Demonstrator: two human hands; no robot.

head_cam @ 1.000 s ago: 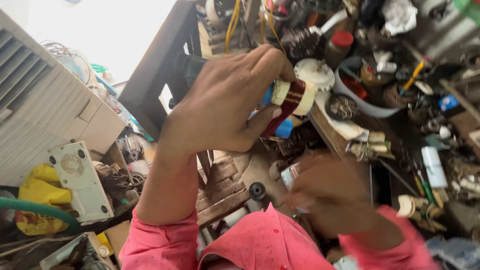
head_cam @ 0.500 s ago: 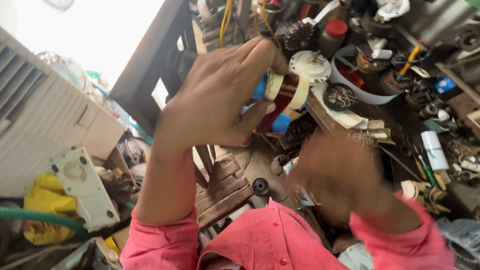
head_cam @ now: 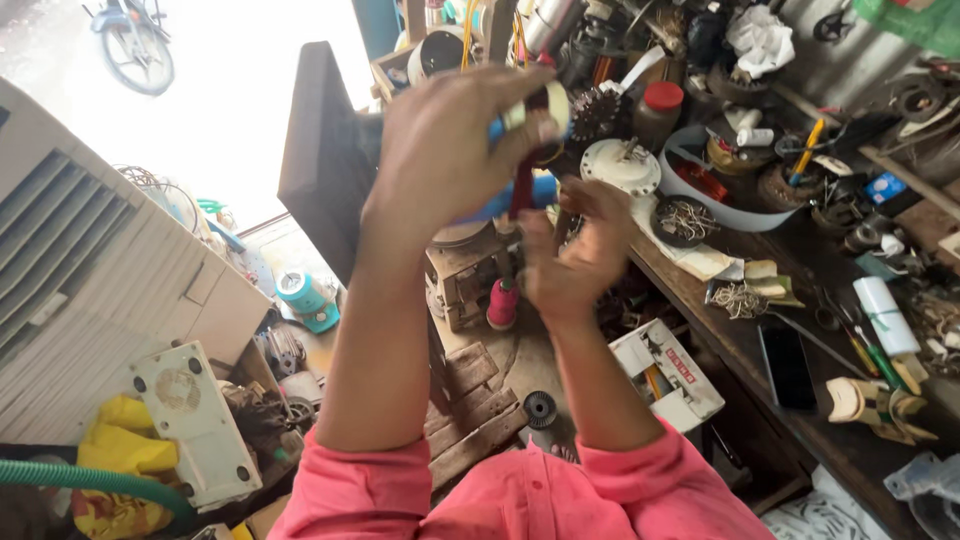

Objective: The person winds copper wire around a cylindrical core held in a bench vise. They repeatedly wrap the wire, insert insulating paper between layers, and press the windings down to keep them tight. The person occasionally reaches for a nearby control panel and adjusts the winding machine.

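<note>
Red coil [head_cam: 524, 180] pinched between left fingers [head_cam: 520, 135], right fingers [head_cam: 545, 235] below

Coil [head_cam: 522, 178]: dark red winding with pale end flange; largely covered by the left hand [head_cam: 452, 150], full shape not readable, motion-blurred.
Left hand: grip wraps the coil; fingertips blurred.
Right hand [head_cam: 575, 255]: blurred; whether it touches the coil's lower end cannot be told.
Blue part [head_cam: 520, 195] behind the coil: only a sliver shows, kind unclear.
Bicycle [head_cam: 130, 45]: top left, cut by the upper edge, washed out by glare.
Green hose [head_cam: 90, 478]: runs off the left edge.
Grey cabinet [head_cam: 70, 290]: cut by the left edge.
Desk [head_cam: 800, 420]: runs off the right edge; small parts on it too tiny to identify.
Plastic bag [head_cam: 925, 485]: cut at the bottom right corner.
</note>
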